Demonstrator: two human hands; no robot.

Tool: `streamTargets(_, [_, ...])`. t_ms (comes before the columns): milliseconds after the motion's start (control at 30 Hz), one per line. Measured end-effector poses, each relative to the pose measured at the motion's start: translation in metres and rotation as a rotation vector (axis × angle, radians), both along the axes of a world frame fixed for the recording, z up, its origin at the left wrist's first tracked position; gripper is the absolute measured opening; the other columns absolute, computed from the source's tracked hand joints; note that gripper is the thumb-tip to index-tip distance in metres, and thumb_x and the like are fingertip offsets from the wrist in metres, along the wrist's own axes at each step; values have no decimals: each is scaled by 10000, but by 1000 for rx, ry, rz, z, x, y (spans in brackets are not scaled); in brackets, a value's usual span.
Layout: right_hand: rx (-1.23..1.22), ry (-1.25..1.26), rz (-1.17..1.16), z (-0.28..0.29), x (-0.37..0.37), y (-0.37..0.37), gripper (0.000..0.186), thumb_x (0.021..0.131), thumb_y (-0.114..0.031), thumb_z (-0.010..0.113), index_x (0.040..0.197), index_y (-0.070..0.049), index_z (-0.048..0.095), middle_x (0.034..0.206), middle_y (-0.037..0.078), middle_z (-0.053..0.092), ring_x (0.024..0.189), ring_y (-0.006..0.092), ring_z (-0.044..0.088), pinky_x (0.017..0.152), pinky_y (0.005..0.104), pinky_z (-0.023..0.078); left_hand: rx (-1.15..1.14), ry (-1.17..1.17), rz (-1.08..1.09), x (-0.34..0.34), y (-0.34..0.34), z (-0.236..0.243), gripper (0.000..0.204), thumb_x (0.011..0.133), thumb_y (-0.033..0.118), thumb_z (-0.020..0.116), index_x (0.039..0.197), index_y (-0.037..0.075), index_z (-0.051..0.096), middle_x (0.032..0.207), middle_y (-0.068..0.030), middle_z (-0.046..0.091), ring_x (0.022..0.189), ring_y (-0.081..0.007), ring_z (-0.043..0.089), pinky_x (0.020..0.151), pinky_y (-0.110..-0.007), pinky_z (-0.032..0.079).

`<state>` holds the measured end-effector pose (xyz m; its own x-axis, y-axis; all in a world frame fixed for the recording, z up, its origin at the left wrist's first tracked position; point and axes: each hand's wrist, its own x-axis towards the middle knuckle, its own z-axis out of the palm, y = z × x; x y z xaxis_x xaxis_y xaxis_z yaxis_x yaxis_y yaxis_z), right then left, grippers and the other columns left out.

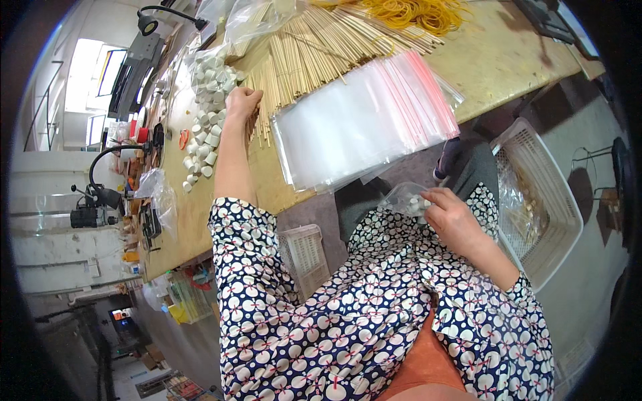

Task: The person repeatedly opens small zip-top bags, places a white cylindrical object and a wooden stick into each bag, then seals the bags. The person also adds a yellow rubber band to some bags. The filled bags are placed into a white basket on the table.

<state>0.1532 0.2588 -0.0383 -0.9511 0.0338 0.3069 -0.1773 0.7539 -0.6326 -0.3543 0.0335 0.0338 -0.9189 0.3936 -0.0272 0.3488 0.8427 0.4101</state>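
My left hand (243, 103) is closed at the left end of a fanned pile of thin wooden sticks (314, 50). Its fingers face the sticks, and what they hold, if anything, is hidden. Just left of that wrist lies a heap of small white cylindrical pieces (200, 144). Over my lap, my right hand (455, 217) pinches a clear plastic bag (400, 199) with a few small white pieces inside. Between the two hands, a stack of clear zip bags (354, 123) with red-pink strips lies at the table's near edge, overlapping some sticks.
Yellow rubber bands (421, 13) are piled on the far part of the wooden table (515, 60). A white plastic basket (562, 194) with bagged items stands at my right, and another white basket (304, 257) sits below the table. Orange-handled scissors (184, 139) lie at the left.
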Motion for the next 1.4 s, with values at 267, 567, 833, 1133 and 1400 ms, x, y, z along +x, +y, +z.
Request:
streamTargets(267, [48,22,-5,4,-5,7,110,753,3,636,849,56,624,1221,228,658,1180,381,613,994,434,530,740,-325,183,35,-30,20,145,967,143,704,913,10,682,710,-8,610,509,-58,509,416,-201,377])
streamTargets(567, [118,72,-70,27,-5,14,109,801,-45,636,871,36,616,1247,214,650,1231,366,591,1033,436,510,972,-81,-264,272,21,73,155,935,-12,715,1075,22,656,969,-122,749,816,-135,707,722,-242,571])
streamTargets(833, [124,128,-68,39,-9,11,123,774,-37,673,872,22,626,1238,188,654,1210,345,607,1008,417,537,729,-135,-417,358,60,-11,253,874,-41,767,1087,37,654,1111,-77,733,1007,-124,677,827,-241,525])
streamTargets(1133, [131,47,-70,24,1,16,107,787,-37,624,871,29,618,1246,216,647,1220,373,594,1022,438,509,712,1,-287,291,41,12,87,938,51,730,1002,4,697,913,-13,690,831,-76,634,730,-229,494])
streamTargets(1400, [80,40,-29,21,-1,9,129,773,-46,619,875,33,612,1251,215,643,1214,374,593,1026,438,507,353,-193,-172,107,104,32,300,973,274,688,1027,-20,709,803,-38,690,643,-75,599,565,-230,453])
